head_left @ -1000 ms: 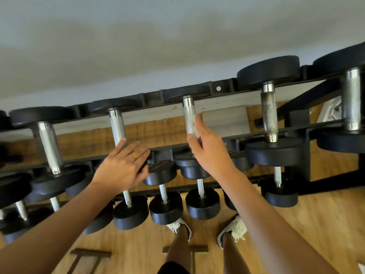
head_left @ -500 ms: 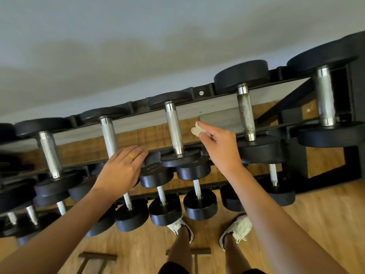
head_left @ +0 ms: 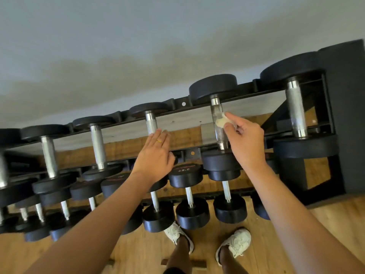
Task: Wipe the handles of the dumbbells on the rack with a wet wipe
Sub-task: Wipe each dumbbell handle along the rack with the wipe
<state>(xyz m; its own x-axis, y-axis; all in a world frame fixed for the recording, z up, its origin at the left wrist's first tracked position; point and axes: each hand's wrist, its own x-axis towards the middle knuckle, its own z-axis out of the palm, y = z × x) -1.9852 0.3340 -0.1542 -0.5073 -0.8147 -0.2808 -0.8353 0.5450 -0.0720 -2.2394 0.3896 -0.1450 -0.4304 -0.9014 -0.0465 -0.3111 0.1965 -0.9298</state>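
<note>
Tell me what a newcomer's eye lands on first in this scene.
The right hand stands out, pinching a crumpled wet wipe against the steel handle of the second dumbbell from the right on the top row of the rack. Just left of it, the left hand lies with straight fingers over the next dumbbell's handle. Below, black dumbbells fill the lower row.

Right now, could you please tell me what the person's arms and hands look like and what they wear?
The left forearm and right forearm are bare, with no sleeves, gloves or watch in view. The left hand has a thin yellow ring on one finger; the right hand shows no ring.
</note>
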